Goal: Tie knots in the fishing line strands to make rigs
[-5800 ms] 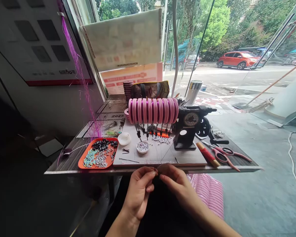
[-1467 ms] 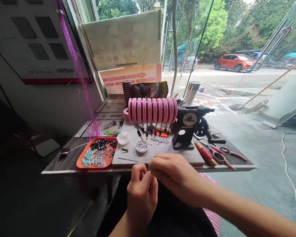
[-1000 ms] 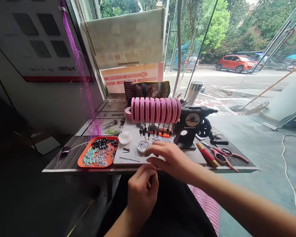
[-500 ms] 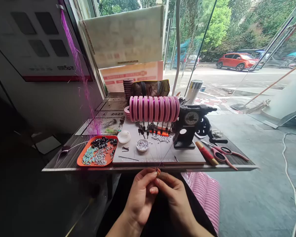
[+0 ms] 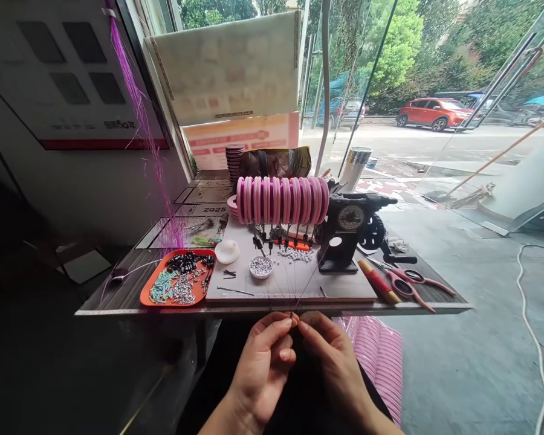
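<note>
My left hand point(image 5: 265, 359) is closed in a pinch, thumb against forefinger, just below the table's front edge. Thin threads point(image 5: 294, 293) come together at its fingertips. Beside it my right hand point(image 5: 333, 350) also pinches, its fingertips close to the left ones; what lies between them is too small to make out. The threads run up towards a row of pink spools point(image 5: 283, 200) on a black hand-cranked winder point(image 5: 340, 241). Small black clips or weights point(image 5: 271, 246) hang under the spools. In front of them stands a small white bowl of beads point(image 5: 261, 266).
An orange tray point(image 5: 145, 296) of black, teal and silver small parts stands left, beside a white lid point(image 5: 226, 252). Loose beads point(image 5: 296, 255) lie on the white board. Pink-handled scissors point(image 5: 410, 283) and a red-and-yellow tool point(image 5: 378, 283) lie right. Packed pink spools point(image 5: 376, 362) sit below.
My right hand has shifted slightly right, and its fingertips have come a little apart from the left ones. The left hand has moved only slightly. The table things stay put.
</note>
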Demonstrator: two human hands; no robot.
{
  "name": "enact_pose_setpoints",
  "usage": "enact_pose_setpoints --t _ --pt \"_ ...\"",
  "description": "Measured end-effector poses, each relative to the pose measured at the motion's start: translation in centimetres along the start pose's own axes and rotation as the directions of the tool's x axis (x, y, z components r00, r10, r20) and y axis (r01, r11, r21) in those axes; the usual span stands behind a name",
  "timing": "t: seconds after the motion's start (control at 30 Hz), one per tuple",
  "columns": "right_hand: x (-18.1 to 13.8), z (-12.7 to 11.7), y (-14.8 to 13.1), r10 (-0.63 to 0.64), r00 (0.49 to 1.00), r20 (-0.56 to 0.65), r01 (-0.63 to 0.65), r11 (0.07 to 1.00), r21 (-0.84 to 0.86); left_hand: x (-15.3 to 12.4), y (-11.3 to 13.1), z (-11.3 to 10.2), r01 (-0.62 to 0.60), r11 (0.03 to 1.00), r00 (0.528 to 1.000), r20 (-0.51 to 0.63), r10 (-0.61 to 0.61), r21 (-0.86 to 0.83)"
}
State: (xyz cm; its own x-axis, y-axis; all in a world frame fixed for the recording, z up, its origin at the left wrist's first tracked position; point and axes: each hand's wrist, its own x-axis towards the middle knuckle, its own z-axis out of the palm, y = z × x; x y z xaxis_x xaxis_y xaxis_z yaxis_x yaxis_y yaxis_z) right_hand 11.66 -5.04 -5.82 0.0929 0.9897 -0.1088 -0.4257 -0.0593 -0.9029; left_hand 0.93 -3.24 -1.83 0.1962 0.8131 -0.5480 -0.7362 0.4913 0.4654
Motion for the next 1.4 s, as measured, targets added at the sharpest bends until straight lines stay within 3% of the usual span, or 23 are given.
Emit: enact_pose_setpoints --t 0.17,0.33,0.53,0.6,0.73,0.93,1.07,1.13,1.27,1.4 --pt "0.2 0.2 -0.6 -0.057 0.997 0.053 0.056 0.998 0.021 -0.2 -0.1 0.2 0.03 1.0 1.0 0.007 -0.03 -0.008" --pt "0.7 1.0 -2.1 -0.037 0.984 0.173 0.058 0.991 -0.121 -0.2 -0.2 0.3 0.024 1.0 1.0 -0.003 -0.024 0.018" --pt "0.8 1.0 -1.5 -0.133 0.979 0.154 0.163 0.965 -0.207 -0.1 -0.1 0.3 0.011 0.999 1.0 0.008 -0.012 0.035" --pt "0.8 0.9 -1.5 -0.229 0.963 0.141 0.265 0.895 -0.359 -0.1 -0.1 0.3 -0.003 0.999 1.0 0.008 0.003 0.054" --pt "1.0 0.9 -2.2 -0.386 0.894 0.226 0.436 0.64 -0.633 -0.3 -0.2 0.4 -0.029 0.995 0.999 0.022 0.027 0.096" --pt "0.8 0.3 -2.1 -0.564 0.775 0.285 0.591 0.489 -0.641 -0.7 -0.1 0.7 -0.004 0.994 1.0 0.019 0.002 0.111" --pt "0.8 -0.3 -1.9 -0.682 0.64 0.354 0.675 0.278 -0.684 -0.6 0.2 0.7 -0.018 0.987 1.0 0.006 0.018 0.159" --pt "0.9 -0.3 -2.2 -0.682 0.601 0.415 0.701 0.201 -0.684 -0.5 0.6 0.7 -0.04 0.977 0.999 0.015 0.037 0.207" --pt "0.9 -0.4 -2.8 -0.601 0.631 0.49 0.734 0.259 -0.627 -0.4 1.3 0.8 -0.057 0.953 0.997 0.069 0.038 0.298" --pt "0.6 -0.8 -3.0 -0.448 0.787 0.425 0.613 0.488 -0.621 -0.4 1.8 1.0 -0.012 0.945 0.996 0.086 -0.017 0.328"
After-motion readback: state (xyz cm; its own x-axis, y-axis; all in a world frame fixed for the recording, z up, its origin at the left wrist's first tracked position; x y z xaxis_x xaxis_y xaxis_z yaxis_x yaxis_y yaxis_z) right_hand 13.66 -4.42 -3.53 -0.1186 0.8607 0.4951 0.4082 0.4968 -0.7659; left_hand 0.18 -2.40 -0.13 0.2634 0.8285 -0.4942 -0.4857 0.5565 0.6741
